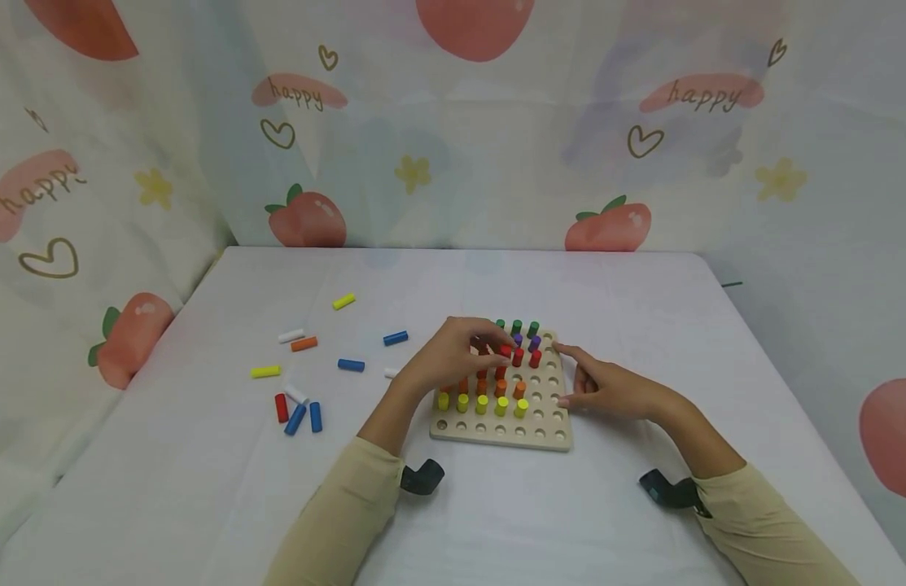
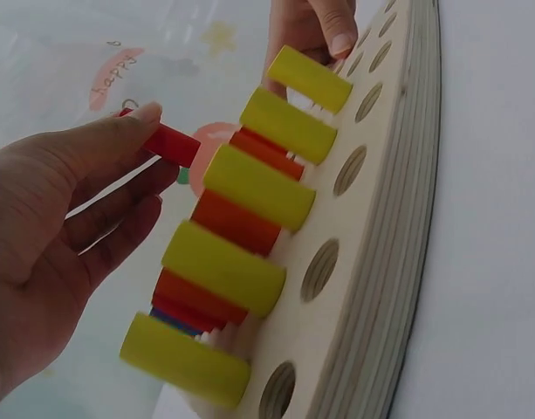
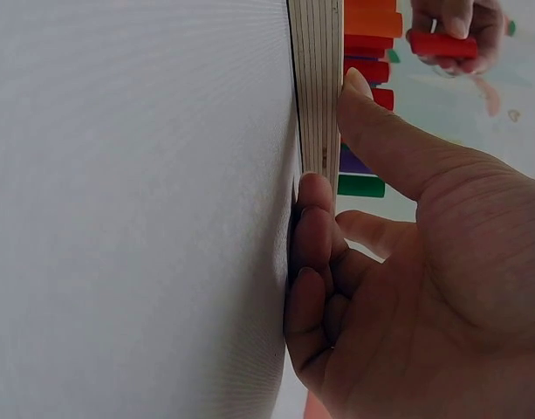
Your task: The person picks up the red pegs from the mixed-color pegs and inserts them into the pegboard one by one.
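My left hand (image 1: 453,358) pinches a red peg (image 2: 178,145) between thumb and fingers. It is over the wooden pegboard (image 1: 496,440), above the standing pegs. A row of yellow pegs (image 1: 482,405) stands near the front edge, with orange pegs (image 1: 520,390), red pegs (image 1: 535,359), purple pegs (image 1: 535,343) and green pegs (image 1: 533,329) in rows behind; my left hand hides part of these. At the board's right side my right hand (image 1: 617,391) holds the edge. In the right wrist view its thumb (image 3: 359,87) lies at the board's upper edge, other fingers curled against the side.
Loose pegs lie on the white table (image 1: 203,488) left of the board, among them a blue peg (image 1: 352,365), a yellow peg (image 1: 265,371), a red peg (image 1: 281,408) and an orange peg (image 1: 304,344). A printed curtain (image 1: 453,122) hangs behind the table.
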Demonstrator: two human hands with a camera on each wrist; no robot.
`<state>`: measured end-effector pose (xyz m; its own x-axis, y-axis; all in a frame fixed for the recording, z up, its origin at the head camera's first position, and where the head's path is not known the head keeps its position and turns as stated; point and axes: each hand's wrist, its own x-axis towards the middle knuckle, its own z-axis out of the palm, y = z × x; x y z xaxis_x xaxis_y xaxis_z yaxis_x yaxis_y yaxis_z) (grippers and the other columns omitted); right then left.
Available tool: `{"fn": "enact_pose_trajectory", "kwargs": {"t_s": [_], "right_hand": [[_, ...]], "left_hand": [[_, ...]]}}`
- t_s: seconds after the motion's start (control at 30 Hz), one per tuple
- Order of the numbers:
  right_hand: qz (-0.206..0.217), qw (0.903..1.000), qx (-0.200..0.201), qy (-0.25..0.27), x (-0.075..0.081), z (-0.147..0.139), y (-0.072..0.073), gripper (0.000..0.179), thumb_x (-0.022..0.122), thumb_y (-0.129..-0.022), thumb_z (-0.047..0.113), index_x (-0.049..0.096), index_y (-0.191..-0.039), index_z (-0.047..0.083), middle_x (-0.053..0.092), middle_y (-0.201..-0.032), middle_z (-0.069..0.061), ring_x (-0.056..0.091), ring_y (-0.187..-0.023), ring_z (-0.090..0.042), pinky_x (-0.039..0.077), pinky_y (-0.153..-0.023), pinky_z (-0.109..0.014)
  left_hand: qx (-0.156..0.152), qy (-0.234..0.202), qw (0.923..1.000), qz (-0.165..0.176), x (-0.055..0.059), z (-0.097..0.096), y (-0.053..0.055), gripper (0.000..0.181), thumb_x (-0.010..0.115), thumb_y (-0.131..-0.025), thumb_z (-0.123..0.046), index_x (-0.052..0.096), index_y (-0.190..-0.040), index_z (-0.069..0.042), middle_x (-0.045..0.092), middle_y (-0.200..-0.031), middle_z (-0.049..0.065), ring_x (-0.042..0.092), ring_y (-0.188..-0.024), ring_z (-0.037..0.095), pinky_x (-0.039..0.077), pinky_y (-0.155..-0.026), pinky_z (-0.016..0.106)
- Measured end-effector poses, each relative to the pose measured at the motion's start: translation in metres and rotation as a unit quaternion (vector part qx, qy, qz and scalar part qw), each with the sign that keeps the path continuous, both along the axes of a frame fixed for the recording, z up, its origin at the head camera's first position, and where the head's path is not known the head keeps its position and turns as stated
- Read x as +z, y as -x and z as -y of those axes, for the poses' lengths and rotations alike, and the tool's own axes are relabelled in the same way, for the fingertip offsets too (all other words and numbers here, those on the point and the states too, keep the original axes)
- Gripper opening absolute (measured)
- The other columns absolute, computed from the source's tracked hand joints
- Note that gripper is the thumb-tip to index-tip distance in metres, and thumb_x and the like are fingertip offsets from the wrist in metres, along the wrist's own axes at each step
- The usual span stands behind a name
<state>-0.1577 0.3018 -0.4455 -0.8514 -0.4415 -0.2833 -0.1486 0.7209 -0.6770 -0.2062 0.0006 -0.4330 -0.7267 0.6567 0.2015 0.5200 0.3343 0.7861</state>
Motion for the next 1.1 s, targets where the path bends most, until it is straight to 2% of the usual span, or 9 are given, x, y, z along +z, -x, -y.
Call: {"fn": "enact_pose_trajectory", "kwargs": {"t_s": [0.23,0.43,0.6,0.67,0.9,1.1], "right_hand": [[-0.001,1.0,-0.001,0.005,-0.001,-0.001,-0.001,0.091,0.077,-0.095,0.036,0.023,-0.163,0.011,0.053,-0.088,-0.004,0.049,-0.077,-0.021,0.039,-0.063,-0.03],[0.0,1.0,-0.004,0.002,-0.001,0.0,-0.001,0.091,0.077,-0.095,0.037,0.023,-0.163,0.011,0.053,-0.089,-0.004,0.049,-0.078,-0.021,0.039,-0.063,-0.03],[-0.002,1.0,-0.002,0.002,0.0,0.0,-0.001,0.091,0.077,-0.095,0.036,0.023,-0.163,0.011,0.053,-0.088,-0.004,0.049,-0.077,-0.021,0.039,-0.063,-0.03],[-0.002,1.0,-0.001,0.002,0.001,0.0,-0.001,0.09,0.077,-0.095,0.035,0.023,-0.163,0.011,0.053,-0.088,-0.004,0.049,-0.077,-0.021,0.039,-0.063,-0.03],[0.0,1.0,0.0,0.008,0.002,0.0,-0.002,0.09,0.076,-0.096,0.034,0.022,-0.163,0.01,0.053,-0.089,-0.004,0.049,-0.077,-0.021,0.039,-0.063,-0.031],[0.002,1.0,0.0,0.008,0.002,0.0,-0.002,0.09,0.076,-0.096,0.034,0.022,-0.163,0.011,0.053,-0.089,-0.005,0.049,-0.077,-0.021,0.039,-0.063,-0.031]], "left_hand": [[-0.025,-0.003,0.9997,0.004,-0.002,-0.011,-0.003,0.023,0.078,-0.095,-0.016,0.076,-0.118,-0.012,0.071,-0.1,-0.007,0.061,-0.085,0.012,0.054,-0.076,0.024],[-0.02,0.019,0.9988,0.041,-0.006,-0.016,-0.005,0.024,0.076,-0.097,-0.017,0.076,-0.121,-0.015,0.068,-0.095,-0.011,0.06,-0.083,0.013,0.054,-0.071,0.025],[-0.024,0.032,0.9976,0.056,-0.008,-0.019,-0.007,0.025,0.072,-0.099,-0.013,0.076,-0.124,-0.016,0.07,-0.107,-0.011,0.061,-0.092,0.01,0.053,-0.08,0.023],[-0.02,0.041,0.9976,0.052,-0.008,-0.02,-0.008,0.026,0.072,-0.099,-0.012,0.076,-0.124,-0.017,0.07,-0.111,-0.011,0.061,-0.095,0.009,0.052,-0.083,0.021],[-0.019,0.097,0.9951,-0.001,-0.008,-0.023,-0.01,0.026,0.071,-0.1,-0.012,0.076,-0.125,-0.017,0.07,-0.109,-0.011,0.058,-0.087,0.009,0.049,-0.072,0.019],[-0.012,0.094,0.9955,0.003,-0.008,-0.023,-0.011,0.026,0.072,-0.099,-0.013,0.077,-0.124,-0.019,0.07,-0.111,-0.012,0.057,-0.09,0.009,0.049,-0.075,0.019]]}}
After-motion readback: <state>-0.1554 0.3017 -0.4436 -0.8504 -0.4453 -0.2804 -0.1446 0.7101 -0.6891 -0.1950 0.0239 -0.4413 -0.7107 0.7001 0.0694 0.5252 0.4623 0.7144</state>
